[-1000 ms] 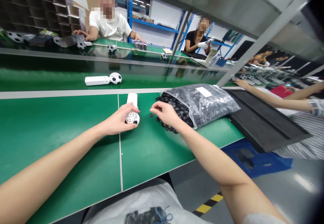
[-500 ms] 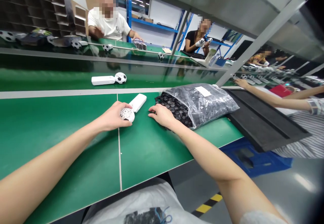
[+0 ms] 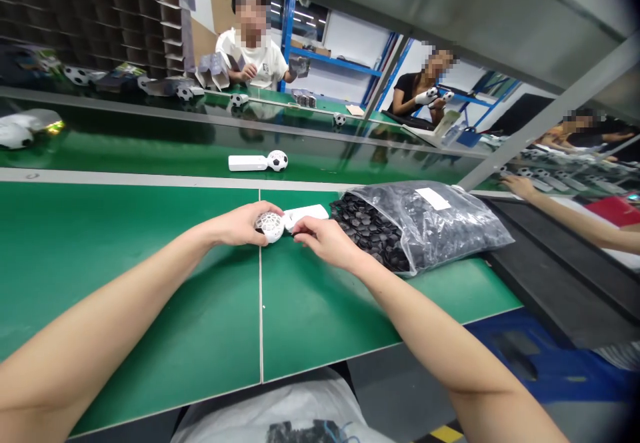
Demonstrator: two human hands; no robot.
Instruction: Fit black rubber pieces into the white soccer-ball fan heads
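My left hand (image 3: 244,224) is closed around the round latticed head of a white handheld fan (image 3: 309,215) with a football-like ball. The fan's handle points to the right, just above the green bench. My right hand (image 3: 330,241) is at the fan's neck, thumb and fingertips pinched on a small black piece (image 3: 295,233), mostly hidden by the fingers. Right beside this hand lies an open clear bag (image 3: 450,226), with many flat black pieces (image 3: 373,226) showing at its mouth.
Beyond the bench's pale edge strip, another football fan (image 3: 249,163) lies on the green belt. At the right are a black tray (image 3: 555,276) and a co-worker's arm (image 3: 575,219). Two people (image 3: 257,63) sit across the line. A slanted metal post (image 3: 530,123) rises behind the bag.
My right hand has moved left from the bag's mouth to the fan, with a black piece in its fingertips. The fan's handle has swung closer to level. The view has shifted left.
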